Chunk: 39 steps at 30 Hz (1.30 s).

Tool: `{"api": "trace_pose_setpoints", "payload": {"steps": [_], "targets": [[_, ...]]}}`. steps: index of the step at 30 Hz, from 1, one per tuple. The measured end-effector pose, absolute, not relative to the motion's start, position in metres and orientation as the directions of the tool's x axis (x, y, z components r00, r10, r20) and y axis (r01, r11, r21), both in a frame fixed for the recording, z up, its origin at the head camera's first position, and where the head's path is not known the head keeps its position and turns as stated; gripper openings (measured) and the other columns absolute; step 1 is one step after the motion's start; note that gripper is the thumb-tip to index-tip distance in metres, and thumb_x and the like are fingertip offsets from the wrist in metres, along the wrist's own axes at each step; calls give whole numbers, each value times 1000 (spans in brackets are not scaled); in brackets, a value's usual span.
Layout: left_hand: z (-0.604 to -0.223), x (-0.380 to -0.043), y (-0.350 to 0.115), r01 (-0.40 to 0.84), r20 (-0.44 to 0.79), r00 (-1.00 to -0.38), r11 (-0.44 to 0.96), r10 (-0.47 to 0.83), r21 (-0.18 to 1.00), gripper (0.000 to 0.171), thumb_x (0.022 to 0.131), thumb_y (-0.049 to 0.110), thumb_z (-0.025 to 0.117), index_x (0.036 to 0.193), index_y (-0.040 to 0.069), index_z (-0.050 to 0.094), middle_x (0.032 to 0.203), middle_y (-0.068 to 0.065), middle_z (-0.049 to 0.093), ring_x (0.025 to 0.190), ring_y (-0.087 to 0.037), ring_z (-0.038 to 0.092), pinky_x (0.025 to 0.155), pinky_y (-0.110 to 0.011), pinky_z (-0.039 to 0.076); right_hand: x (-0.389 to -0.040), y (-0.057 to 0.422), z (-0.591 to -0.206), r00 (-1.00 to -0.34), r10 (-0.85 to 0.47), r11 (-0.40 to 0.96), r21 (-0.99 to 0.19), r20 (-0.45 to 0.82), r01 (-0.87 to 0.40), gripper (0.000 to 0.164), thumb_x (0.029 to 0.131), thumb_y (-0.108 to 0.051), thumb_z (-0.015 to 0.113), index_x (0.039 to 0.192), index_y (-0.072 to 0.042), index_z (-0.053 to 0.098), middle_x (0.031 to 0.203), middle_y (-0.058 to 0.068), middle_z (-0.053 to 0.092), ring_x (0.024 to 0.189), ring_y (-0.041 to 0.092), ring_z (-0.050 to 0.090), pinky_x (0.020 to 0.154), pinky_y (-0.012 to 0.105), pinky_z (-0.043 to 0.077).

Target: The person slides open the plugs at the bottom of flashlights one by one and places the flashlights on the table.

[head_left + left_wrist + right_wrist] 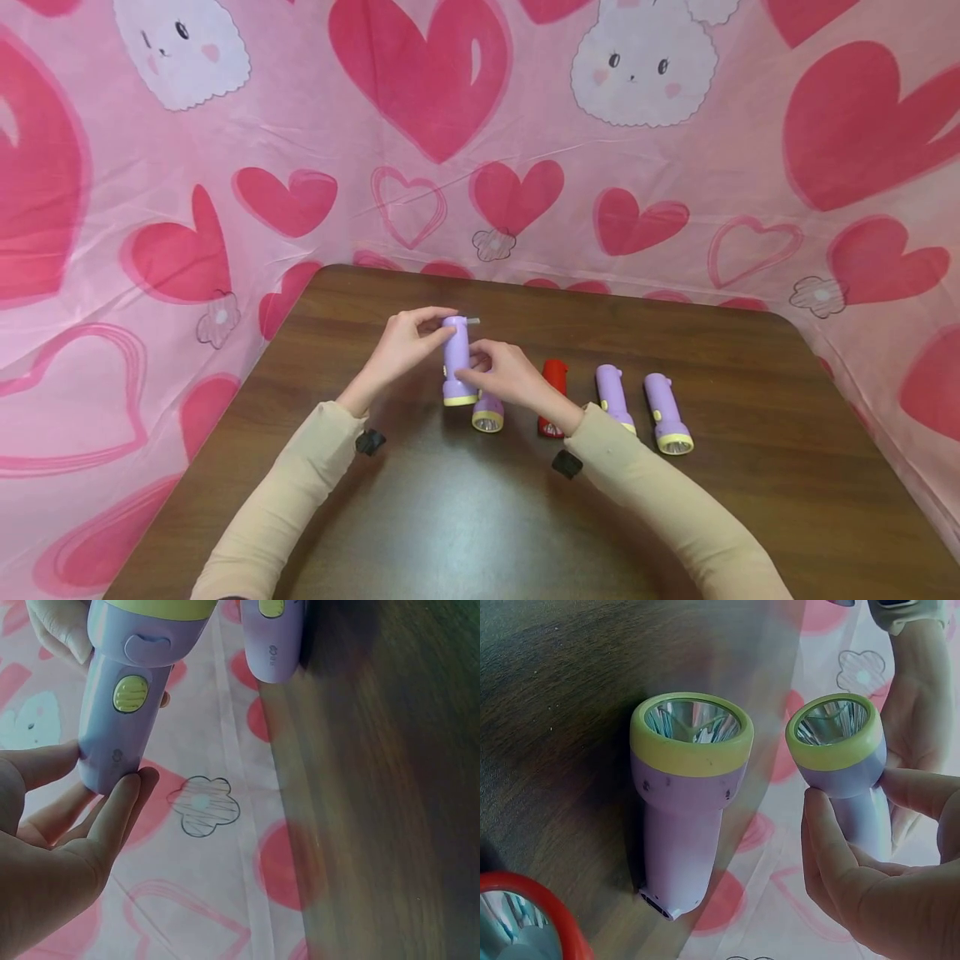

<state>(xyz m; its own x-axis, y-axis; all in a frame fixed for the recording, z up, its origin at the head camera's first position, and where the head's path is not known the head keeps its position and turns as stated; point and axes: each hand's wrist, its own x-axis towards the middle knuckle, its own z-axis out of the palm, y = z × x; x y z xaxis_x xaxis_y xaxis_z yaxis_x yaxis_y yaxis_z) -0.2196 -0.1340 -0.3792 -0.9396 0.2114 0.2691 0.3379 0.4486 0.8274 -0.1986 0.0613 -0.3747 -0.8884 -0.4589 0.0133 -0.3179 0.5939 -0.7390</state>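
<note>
A purple flashlight [457,358] with a yellow rim is held up off the table between both hands. My left hand [405,340] pinches its tail end, where a small pale piece [472,321] juts out sideways. With thumb and fingers, my right hand [889,877] grips the flashlight just below its yellow lens ring [837,754]. A yellow-green switch [130,694] shows on the barrel in the left wrist view. Close beside it, a second purple flashlight [682,832] lies on the table, partly hidden by the right hand in the head view.
On the brown wooden table [420,517], a red flashlight [555,375] lies right of the hands, partly covered by the right forearm. Two more purple flashlights, one nearer [611,390] and one farther right [663,404], lie beyond it. A pink heart-patterned cloth [517,142] hangs behind.
</note>
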Motion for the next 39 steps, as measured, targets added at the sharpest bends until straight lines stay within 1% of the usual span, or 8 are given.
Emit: {"api": "trace_pose_setpoints", "payload": {"steps": [5, 15, 21, 26, 29, 33, 39], "targets": [[-381, -222, -138, 313, 238, -947, 467, 214, 827, 30, 91, 15, 70, 120, 5, 70, 118, -16, 72, 105, -31, 72, 90, -44, 59, -203, 59, -378, -886, -463, 606, -735, -15, -304, 41, 89, -24, 71, 119, 4, 65, 105, 15, 74, 91, 21, 70, 82, 30, 58], [-391, -226, -145, 269, 177, -957, 473, 231, 839, 31, 93, 17, 68, 121, 4, 69, 122, -17, 71, 111, -33, 70, 92, -45, 58, -205, 51, -381, -882, -460, 613, -755, -102, -232, 43, 89, -25, 70, 121, 4, 65, 106, 16, 74, 90, 19, 69, 78, 28, 58], [-396, -230, -153, 240, 137, -961, 479, 240, 845, 33, 94, 19, 67, 123, 2, 68, 125, -19, 69, 115, -35, 68, 95, -46, 56, -208, 41, -384, -881, -449, 598, -782, -148, -173, 43, 89, -24, 71, 120, 5, 65, 105, 17, 74, 83, 18, 70, 75, 28, 59], [-398, -231, -157, 225, 114, -963, 497, 243, 838, 34, 94, 20, 67, 123, 3, 68, 125, -19, 69, 115, -35, 68, 95, -46, 57, -209, 34, -387, -881, -434, 597, -793, -190, -123, 43, 89, -23, 71, 120, 5, 65, 105, 17, 75, 83, 17, 73, 76, 27, 60], [-399, -232, -159, 220, 105, -963, 504, 247, 835, 35, 94, 21, 67, 123, 2, 67, 126, -20, 68, 116, -35, 67, 95, -47, 56, -210, 32, -390, -875, -440, 575, -812, -202, -101, 41, 89, -20, 71, 119, 7, 64, 104, 19, 74, 83, 18, 73, 76, 28, 61], [-401, -232, -159, 224, 105, -963, 514, 250, 828, 35, 94, 20, 67, 123, 2, 67, 126, -21, 68, 116, -36, 67, 96, -47, 56, -210, 29, -392, -868, -455, 558, -823, -201, -102, 37, 90, -17, 69, 116, 9, 65, 102, 21, 74, 82, 20, 74, 73, 27, 61], [-406, -233, -161, 226, 104, -962, 528, 252, 818, 34, 95, 18, 66, 124, 0, 67, 126, -22, 67, 114, -37, 67, 95, -47, 56, -211, 25, -395, -872, -449, 599, -790, -196, -130, 35, 91, -20, 69, 114, 7, 67, 99, 20, 75, 80, 21, 74, 69, 23, 59]]}}
